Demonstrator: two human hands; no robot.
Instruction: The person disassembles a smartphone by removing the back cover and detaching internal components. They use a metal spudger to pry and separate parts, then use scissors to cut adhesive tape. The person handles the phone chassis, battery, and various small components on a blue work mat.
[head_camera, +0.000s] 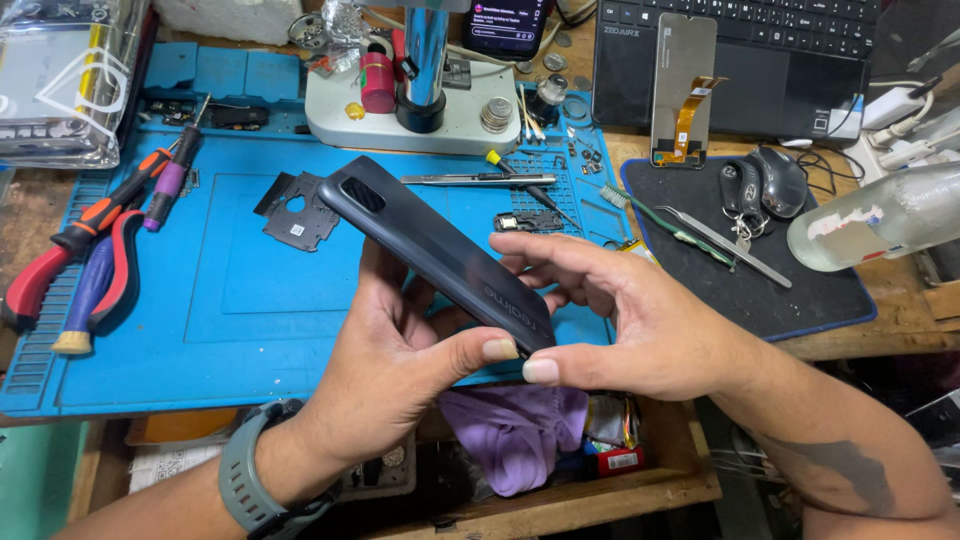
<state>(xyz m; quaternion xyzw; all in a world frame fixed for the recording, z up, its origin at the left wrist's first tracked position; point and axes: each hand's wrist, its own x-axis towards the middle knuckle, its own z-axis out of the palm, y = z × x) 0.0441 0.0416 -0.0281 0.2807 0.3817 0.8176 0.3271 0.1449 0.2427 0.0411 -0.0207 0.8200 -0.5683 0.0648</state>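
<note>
Dark grey plastic phone back cover (440, 250) held tilted above blue silicone repair mat (250, 300). Left hand (390, 370) grips lower edge, right hand (610, 320) pinches same corner w/ thumb. Best: press edges evenly, thumbs at seam, no twisting.

Bare forearms without sleeves, grey wristwatch (250, 480) on left wrist, dark tattoo (840, 475) on right forearm
</note>
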